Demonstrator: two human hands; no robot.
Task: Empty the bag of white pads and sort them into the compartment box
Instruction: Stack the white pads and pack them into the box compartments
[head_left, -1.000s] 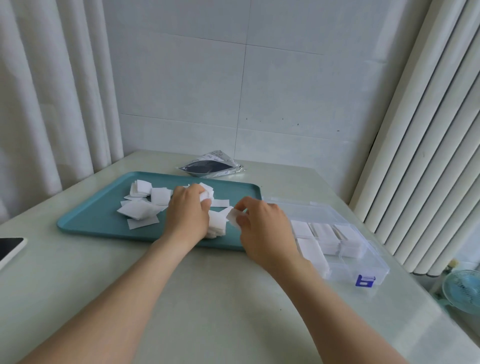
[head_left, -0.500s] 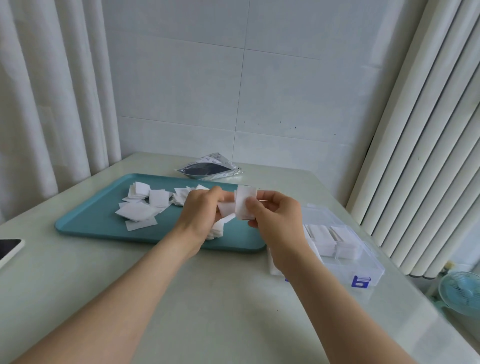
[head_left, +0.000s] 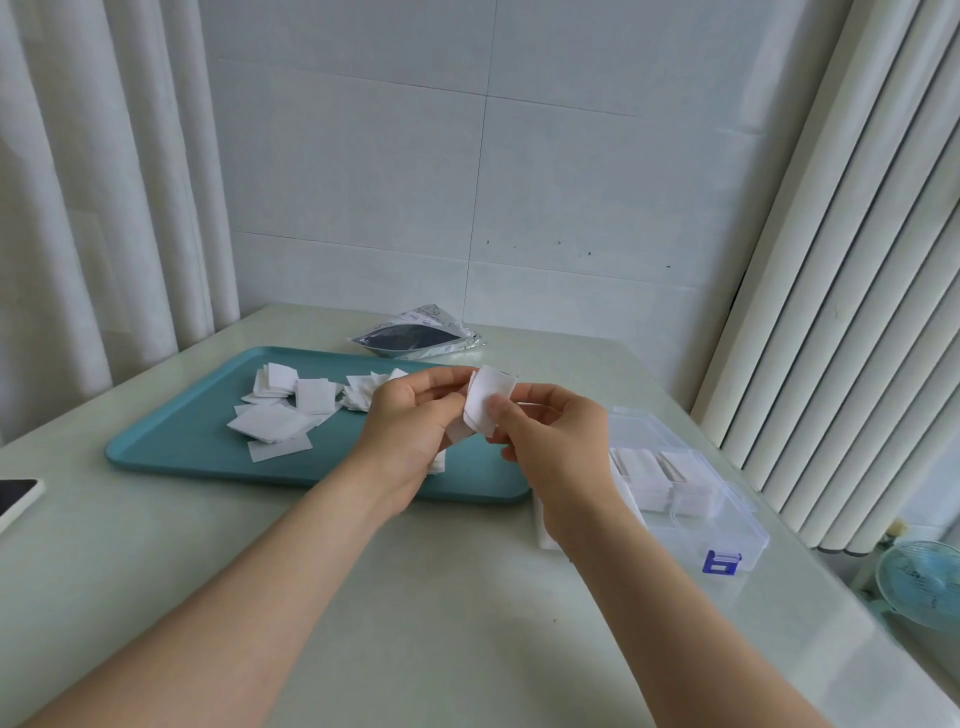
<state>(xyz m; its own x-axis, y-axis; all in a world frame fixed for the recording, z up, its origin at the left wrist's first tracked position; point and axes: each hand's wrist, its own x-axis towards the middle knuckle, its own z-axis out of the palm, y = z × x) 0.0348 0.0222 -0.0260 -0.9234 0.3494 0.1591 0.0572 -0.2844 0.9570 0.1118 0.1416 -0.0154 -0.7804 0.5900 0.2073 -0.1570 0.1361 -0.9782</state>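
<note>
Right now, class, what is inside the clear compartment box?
Stacked white pads fill far compartments of the compartment box; the right hand and forearm cover its left part.

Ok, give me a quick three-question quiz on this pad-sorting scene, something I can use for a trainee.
1. True or false: the loose pads lie on the teal tray.
2. Where does the compartment box sit? A) on the tray, B) on the table right of the tray, C) behind the tray by the wall.
3. What do the left hand and right hand grip together above the tray?

Key: 1 true. 2 B. 3 a small stack of pads.
</note>
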